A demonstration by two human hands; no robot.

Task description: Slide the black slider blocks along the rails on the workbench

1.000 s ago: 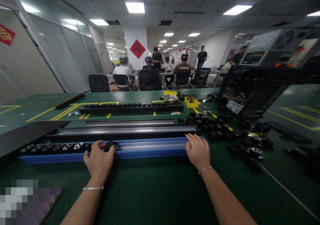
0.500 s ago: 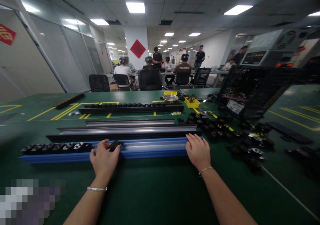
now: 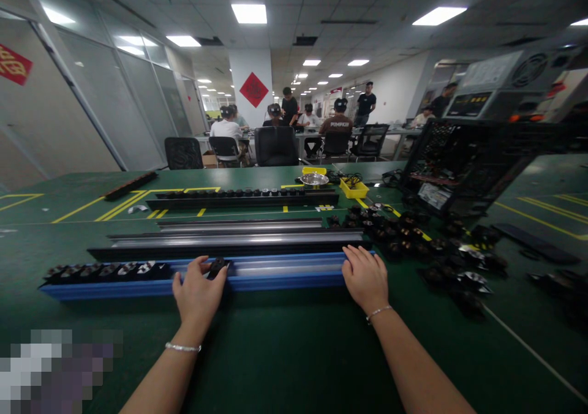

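A long blue rail with an open channel lies across the table in front of me. Several dark modules with shiny tops sit in a row in its left part. My left hand pinches a small black module between thumb and fingers, at the channel just left of the rail's middle. Part of this module is hidden by the hand. At the rail's right end, my right hand has its fingers curled over the far edge and grips the rail. Its thumb is mostly hidden.
Behind the blue rail lie black rails with silvery channels and another black rail. A pile of black parts spreads to the right. Farther back are a yellow tray and an open computer case. People sit beyond the table.
My left hand has shifted slightly right along the blue rail, with the black module still pinched. The right hand stays on the rail's right end. The view has moved a little.
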